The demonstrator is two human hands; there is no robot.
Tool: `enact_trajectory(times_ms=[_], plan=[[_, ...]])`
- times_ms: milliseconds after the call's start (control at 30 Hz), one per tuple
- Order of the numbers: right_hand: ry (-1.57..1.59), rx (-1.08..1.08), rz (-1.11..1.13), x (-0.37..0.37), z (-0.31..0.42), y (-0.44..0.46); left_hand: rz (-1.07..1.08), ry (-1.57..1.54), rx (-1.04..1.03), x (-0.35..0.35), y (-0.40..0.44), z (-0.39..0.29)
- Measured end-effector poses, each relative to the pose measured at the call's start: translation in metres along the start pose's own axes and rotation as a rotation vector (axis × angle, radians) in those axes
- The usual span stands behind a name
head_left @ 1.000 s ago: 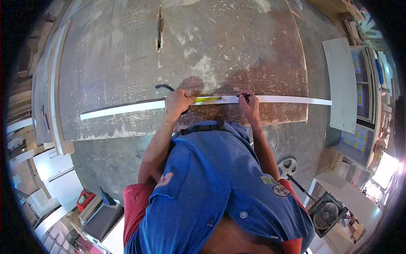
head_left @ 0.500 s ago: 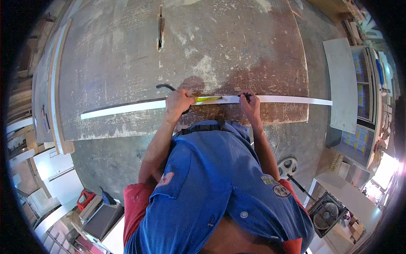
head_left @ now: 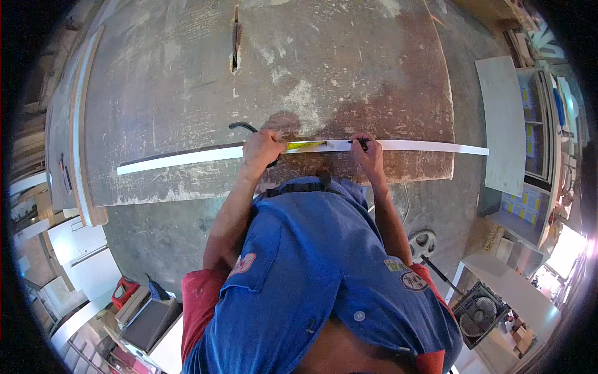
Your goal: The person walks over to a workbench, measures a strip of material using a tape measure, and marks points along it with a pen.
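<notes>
A long narrow white strip (head_left: 187,160) lies across the worktable (head_left: 156,112), its right end reaching past the table edge. My left hand (head_left: 261,151) is closed around a tape measure, whose case is mostly hidden by the fingers. Its short yellow blade (head_left: 305,145) runs to the right along the strip. A black strap (head_left: 243,126) sticks out beside that hand. At the strip, right of the blade's end, my right hand (head_left: 367,153) pinches a small dark pen-like tool (head_left: 360,143); its exact kind cannot be made out.
Farther up the table a slot holds a saw blade (head_left: 236,47). A wooden rail (head_left: 84,124) runs along the left side. A pale panel (head_left: 501,124) and a shelf unit (head_left: 536,149) stand at right. Lower right are a fan (head_left: 479,315) and a wheel (head_left: 423,243).
My right hand has tilted slightly, with the dark tool now pointing more to the left over the strip. My left hand and the tape measure stay nearly where they were.
</notes>
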State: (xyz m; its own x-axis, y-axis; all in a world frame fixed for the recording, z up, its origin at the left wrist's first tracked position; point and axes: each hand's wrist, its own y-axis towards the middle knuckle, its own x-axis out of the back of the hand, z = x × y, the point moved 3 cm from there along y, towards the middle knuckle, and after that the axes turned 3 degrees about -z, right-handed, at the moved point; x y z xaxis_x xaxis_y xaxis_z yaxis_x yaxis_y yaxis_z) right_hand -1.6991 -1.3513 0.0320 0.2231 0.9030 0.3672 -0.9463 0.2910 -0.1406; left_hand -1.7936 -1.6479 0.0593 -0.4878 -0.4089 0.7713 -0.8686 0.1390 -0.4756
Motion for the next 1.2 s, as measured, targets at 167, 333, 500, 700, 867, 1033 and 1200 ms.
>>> enact_trajectory(times_ms=[167, 333, 500, 700, 867, 1033, 1200], plan=[[-0.026, 0.012, -0.026, -0.003, -0.008, 0.002, -0.025, -0.014, -0.009, 0.001, -0.001, -0.001], [-0.034, 0.041, -0.011, -0.001, -0.011, 0.002, 0.012, -0.001, 0.005, -0.002, 0.002, 0.002], [-0.021, 0.026, 0.003, -0.002, -0.015, 0.003, -0.008, -0.019, 0.004, -0.004, 0.002, 0.004], [0.005, 0.075, -0.057, -0.004, -0.016, 0.003, -0.015, -0.009, -0.006, -0.003, 0.003, 0.004], [-0.042, 0.060, -0.027, -0.001, -0.014, 0.003, -0.036, -0.007, -0.024, -0.003, 0.002, 0.003], [-0.097, 0.047, -0.007, -0.001, -0.008, 0.003, -0.031, -0.011, -0.002, -0.005, 0.003, 0.005], [-0.080, 0.063, -0.017, -0.002, -0.009, 0.003, -0.026, -0.004, -0.021, -0.005, 0.003, 0.004]])
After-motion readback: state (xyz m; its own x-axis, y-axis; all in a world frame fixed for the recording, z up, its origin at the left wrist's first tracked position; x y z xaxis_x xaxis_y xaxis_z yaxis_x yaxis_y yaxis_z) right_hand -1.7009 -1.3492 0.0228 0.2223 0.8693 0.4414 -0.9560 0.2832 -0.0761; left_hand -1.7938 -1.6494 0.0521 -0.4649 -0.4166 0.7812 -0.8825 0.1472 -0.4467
